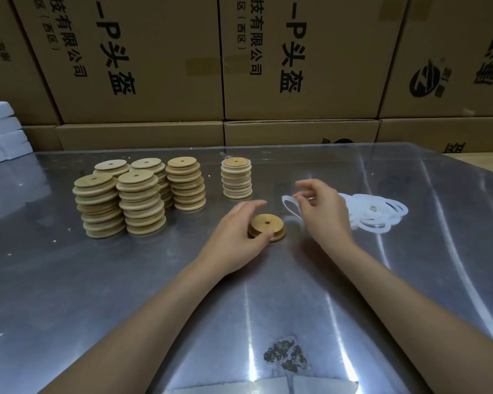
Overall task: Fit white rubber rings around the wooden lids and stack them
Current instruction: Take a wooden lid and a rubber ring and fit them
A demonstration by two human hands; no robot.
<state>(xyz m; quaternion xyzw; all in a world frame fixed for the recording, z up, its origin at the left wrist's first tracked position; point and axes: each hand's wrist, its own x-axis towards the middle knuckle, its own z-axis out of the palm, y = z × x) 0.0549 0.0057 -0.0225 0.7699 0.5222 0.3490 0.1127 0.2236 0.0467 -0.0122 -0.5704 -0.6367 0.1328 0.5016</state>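
A round wooden lid (268, 224) with a centre hole lies flat on the table (97, 294), and my left hand (239, 237) grips its left edge. To its right, my right hand (322, 209) pinches a white rubber ring (287, 204) that hangs just above the table. A pile of loose white rings (379, 214) lies behind that hand. Further back stands a short stack of lids with white rings fitted (236, 177). Several taller stacks of bare wooden lids (138, 194) stand at the left.
Stacked brown cardboard boxes (160, 66) with black print wall off the table's far edge. White foam blocks (0, 132) sit at the far left. A worn dark patch (286, 355) marks the shiny table surface near me.
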